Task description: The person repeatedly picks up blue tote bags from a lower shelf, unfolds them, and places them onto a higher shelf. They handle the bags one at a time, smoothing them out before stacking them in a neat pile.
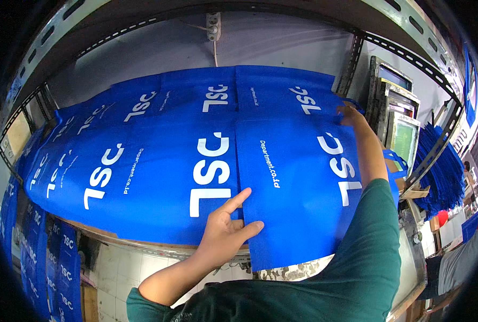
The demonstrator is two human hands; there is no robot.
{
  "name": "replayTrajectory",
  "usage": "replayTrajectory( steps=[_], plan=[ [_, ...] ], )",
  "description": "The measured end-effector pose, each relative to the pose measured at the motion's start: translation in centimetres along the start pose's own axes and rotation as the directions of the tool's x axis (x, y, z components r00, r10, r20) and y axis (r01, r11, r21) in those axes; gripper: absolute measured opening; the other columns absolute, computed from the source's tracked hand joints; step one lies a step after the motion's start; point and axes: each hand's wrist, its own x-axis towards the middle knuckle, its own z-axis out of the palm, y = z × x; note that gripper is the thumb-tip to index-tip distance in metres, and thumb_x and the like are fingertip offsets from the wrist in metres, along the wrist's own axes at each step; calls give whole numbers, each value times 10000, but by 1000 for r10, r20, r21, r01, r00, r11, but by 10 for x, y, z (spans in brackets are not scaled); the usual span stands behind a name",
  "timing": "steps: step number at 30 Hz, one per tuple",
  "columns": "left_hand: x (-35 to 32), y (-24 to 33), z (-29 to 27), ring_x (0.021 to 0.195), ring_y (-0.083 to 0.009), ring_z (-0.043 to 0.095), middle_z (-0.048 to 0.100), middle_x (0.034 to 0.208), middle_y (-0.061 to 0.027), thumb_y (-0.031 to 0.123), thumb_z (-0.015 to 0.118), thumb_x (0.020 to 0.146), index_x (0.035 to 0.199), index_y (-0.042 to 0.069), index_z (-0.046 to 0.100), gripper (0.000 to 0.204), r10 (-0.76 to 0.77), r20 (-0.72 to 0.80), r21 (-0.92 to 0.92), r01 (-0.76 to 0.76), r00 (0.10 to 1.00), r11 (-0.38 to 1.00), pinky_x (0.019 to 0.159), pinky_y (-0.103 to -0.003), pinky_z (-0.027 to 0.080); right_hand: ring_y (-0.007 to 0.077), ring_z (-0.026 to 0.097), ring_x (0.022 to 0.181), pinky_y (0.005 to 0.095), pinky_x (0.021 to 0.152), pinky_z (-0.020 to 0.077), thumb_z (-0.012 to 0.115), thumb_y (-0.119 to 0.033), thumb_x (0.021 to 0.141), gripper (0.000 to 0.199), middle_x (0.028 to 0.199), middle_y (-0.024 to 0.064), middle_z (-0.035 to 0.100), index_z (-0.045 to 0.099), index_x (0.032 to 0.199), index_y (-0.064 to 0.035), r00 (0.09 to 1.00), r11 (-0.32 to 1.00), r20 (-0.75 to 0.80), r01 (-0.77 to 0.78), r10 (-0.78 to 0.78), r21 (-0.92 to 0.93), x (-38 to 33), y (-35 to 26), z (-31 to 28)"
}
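Note:
Blue fabric bags with white printing cover the table in overlapping rows. The nearest right-hand bag (298,214) hangs over the table's front edge, and a blue handle loop (397,161) shows at its right side. My left hand (228,231) rests at this bag's left edge, index finger and thumb spread apart, other fingers partly curled and nothing held. My right hand (350,114) reaches across to the back right, its fingers bent around the right edge of the far bag (282,94), close to its handle. Its fingertips are partly hidden.
Several printing frames (402,118) lean at the right beside a thick stack of blue fabric (440,172). Metal shelf posts (351,64) rise behind the table. More printed blue bags (35,252) hang at lower left. A person (458,263) stands at far right.

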Motion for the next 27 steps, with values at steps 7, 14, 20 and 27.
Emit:
replayTrajectory(
  steps=[7,14,20,27],
  plan=[
    [-4,-4,0,968,-214,581,439,1193,-169,-81,576,795,1344,-63,257,636,19,-25,-4,-19,1000,1000,805,-289,510,273,453,1184,372,1007,356,633,-166,674,512,1268,92,495,543,1178,-156,992,997,116,40,-47,62,12,4,11],
    [3,-4,2,928,-208,597,432,1216,-183,-67,587,792,1337,-75,257,636,1,-12,124,1,1000,992,776,-293,518,310,451,1183,358,1013,345,621,-185,714,519,1207,188,523,513,1218,-123,998,998,70,-3,7,-59,-16,0,-28],
    [4,-16,-5,806,-163,605,342,1240,-158,-35,630,763,1316,-42,329,629,266,-40,386,-230,963,893,624,-233,538,325,488,1137,360,979,369,618,-240,777,522,1195,190,532,470,1261,-109,966,949,-254,37,45,312,-96,-46,-136],
    [-2,-3,-5,573,-82,524,406,1223,-111,55,708,705,1210,35,496,548,436,64,780,-318,898,540,468,-211,425,197,526,1083,362,918,379,610,-210,791,463,1153,91,582,514,1223,-75,764,851,-638,274,90,448,-293,-99,-223]
  ],
)
